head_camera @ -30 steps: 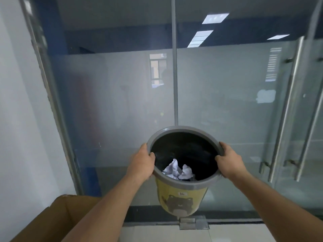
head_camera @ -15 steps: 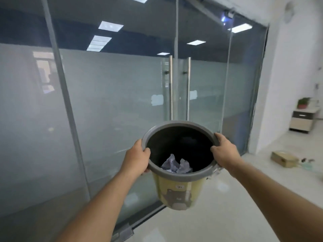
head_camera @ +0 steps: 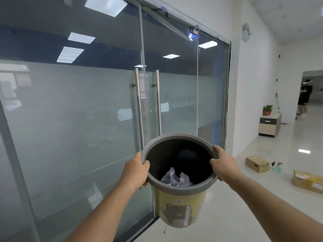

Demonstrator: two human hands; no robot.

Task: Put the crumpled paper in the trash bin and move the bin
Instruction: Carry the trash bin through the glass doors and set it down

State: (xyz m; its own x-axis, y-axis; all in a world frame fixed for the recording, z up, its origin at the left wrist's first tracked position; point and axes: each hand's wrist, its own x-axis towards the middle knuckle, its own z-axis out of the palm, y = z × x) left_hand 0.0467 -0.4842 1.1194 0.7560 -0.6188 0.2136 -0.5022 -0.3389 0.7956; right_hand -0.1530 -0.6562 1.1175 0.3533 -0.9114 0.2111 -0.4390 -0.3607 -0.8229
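Note:
I hold a yellow trash bin (head_camera: 176, 209) with a grey rim and a bear picture up in the air in front of me. Crumpled white paper (head_camera: 175, 179) lies inside on its dark bottom. My left hand (head_camera: 135, 170) grips the rim on the left side, thumb over the edge. My right hand (head_camera: 223, 164) grips the rim on the right side. The bin tilts slightly toward me, clear of the floor.
A frosted glass wall with double doors and steel pull handles (head_camera: 139, 105) stands close on the left. Glossy white floor runs to the right, with cardboard boxes (head_camera: 257, 163), a spray bottle (head_camera: 277, 167), a small cabinet (head_camera: 269, 124) with a plant, and a person (head_camera: 304, 96) far off.
The view has swung right along the glass wall, bringing the door handles, corridor and boxes into sight. Both hands keep the same grip on the bin, still held up.

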